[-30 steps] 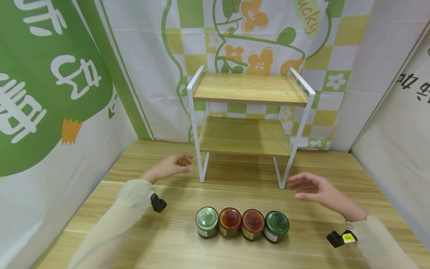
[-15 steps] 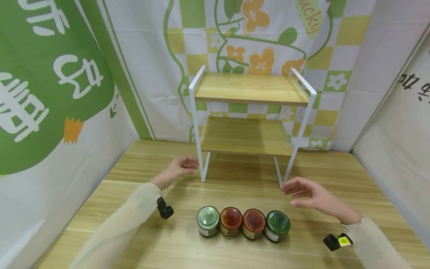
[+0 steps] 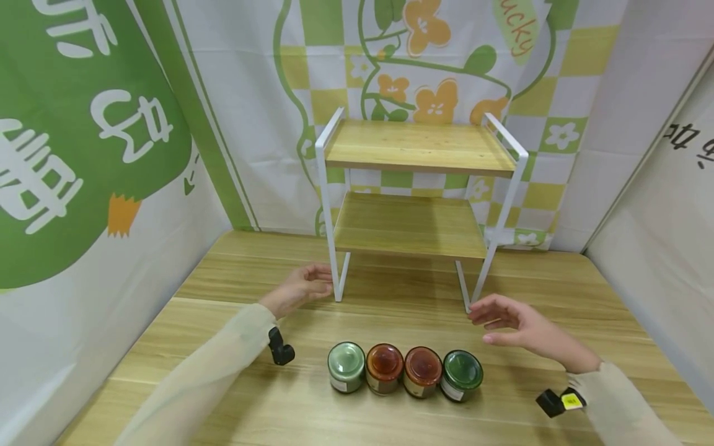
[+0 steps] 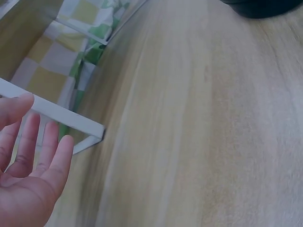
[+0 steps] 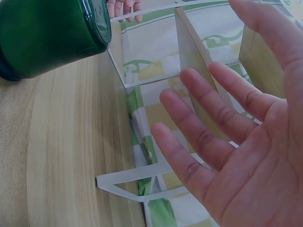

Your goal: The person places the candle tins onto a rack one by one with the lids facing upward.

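- The left hand point(image 3: 301, 290) is between the desk's point(image 3: 312, 415) left edge and the shelf's point(image 3: 418, 145) left legs; its fingers are loosely bent and grip nothing. The palm faces the frame, probably to suit that side; contact is unclear.
- The shelf stands toward the desk's back edge, between its two rear corners, its white side frames holding both boards level.
- In front of it, a row of pale green jar point(image 3: 346, 367), orange jar point(image 3: 385, 368), brown jar point(image 3: 422, 371) and dark green jar point(image 3: 462, 375) stands roughly parallel to the back edge, perhaps for order.
- The right hand point(image 3: 519, 325), fingers spread and grasping nothing, is beside the shelf's right front foot, toward the desk's right edge, seemingly mirroring the other; touch is uncertain.
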A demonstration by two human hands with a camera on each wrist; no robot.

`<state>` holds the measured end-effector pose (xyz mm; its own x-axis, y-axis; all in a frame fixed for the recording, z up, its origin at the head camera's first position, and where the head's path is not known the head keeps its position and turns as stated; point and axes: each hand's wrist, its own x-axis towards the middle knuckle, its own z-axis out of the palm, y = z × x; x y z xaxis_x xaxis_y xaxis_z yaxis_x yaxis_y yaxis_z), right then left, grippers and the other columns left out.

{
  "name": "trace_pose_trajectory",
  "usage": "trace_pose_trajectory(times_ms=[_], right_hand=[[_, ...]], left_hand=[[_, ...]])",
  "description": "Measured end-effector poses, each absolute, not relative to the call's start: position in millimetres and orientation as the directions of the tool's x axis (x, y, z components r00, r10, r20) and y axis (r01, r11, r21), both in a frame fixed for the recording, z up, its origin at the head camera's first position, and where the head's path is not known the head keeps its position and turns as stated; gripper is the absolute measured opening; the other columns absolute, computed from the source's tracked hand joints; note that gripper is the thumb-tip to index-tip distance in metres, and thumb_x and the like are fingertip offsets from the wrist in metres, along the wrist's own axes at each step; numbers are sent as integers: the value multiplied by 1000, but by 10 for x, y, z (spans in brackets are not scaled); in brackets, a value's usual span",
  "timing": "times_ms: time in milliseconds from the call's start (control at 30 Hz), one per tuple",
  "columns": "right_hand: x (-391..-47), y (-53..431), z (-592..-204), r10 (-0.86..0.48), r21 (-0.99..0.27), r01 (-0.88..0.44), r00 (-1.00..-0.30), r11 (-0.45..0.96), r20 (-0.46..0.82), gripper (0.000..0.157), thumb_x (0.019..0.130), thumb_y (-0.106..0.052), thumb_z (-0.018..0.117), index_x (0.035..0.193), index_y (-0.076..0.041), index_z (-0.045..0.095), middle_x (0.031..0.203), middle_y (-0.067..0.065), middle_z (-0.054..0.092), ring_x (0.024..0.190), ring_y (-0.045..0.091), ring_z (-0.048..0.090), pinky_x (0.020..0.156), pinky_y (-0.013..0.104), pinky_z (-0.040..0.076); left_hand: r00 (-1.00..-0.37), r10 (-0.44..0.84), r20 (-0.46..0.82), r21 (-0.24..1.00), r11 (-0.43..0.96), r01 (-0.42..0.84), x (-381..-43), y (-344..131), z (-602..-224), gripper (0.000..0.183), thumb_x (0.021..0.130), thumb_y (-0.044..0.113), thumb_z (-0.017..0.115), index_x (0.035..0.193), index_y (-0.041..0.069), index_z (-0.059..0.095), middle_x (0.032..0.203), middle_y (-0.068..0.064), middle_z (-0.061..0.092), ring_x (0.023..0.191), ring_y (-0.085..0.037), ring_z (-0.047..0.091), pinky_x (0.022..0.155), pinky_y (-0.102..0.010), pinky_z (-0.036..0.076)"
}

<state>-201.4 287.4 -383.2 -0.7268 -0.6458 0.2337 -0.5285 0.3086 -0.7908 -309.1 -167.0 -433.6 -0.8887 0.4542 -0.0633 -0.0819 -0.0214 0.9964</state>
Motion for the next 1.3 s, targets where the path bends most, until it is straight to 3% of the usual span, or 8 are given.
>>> trace_pose_trajectory(times_ms=[133,300,500,833,1300], right_hand=[[-2015,2875,-3834,-650,-793,-532,-721,297,240,43,87,3,66,126,7,50,121,-2,61,107,17,62,89,26,53],[-2018,2878,-3838,-658,-800,-532,-712,276,247,43,87,4,66,126,9,49,122,-2,61,107,16,62,89,27,53],[-2026,2880,-3820,-668,-797,-553,-690,241,277,43,86,7,65,126,6,50,122,6,62,106,17,62,87,28,54],[-2036,2888,-3806,-673,-808,-544,-687,227,274,43,86,7,65,127,2,51,122,-2,61,107,17,62,88,27,54],[-2038,2892,-3810,-683,-813,-545,-675,206,280,45,85,10,64,127,2,51,122,-3,61,106,17,62,87,29,55]], left_hand=[[-885,455,-95,992,-36,-125,-3100,-1647,-4358,53,91,-8,55,139,-12,32,132,-25,44,110,-26,59,102,-37,48],[-888,445,-113,989,-32,-142,-3103,-1631,-4372,54,90,-10,55,139,-11,31,134,-27,42,107,-25,60,97,-33,51],[-888,443,-128,986,-36,-160,-3112,-1627,-4379,55,90,-11,53,139,-12,29,124,-18,47,102,-22,61,97,-33,51],[-886,443,-137,988,-10,-157,-3128,-1620,-4405,52,89,-13,54,136,-15,30,118,-16,48,96,-20,63,87,-24,55],[-904,404,-142,990,43,-136,-3150,-1572,-4435,43,87,-15,57,127,-14,41,100,-7,55,86,-15,64,81,-21,56]])
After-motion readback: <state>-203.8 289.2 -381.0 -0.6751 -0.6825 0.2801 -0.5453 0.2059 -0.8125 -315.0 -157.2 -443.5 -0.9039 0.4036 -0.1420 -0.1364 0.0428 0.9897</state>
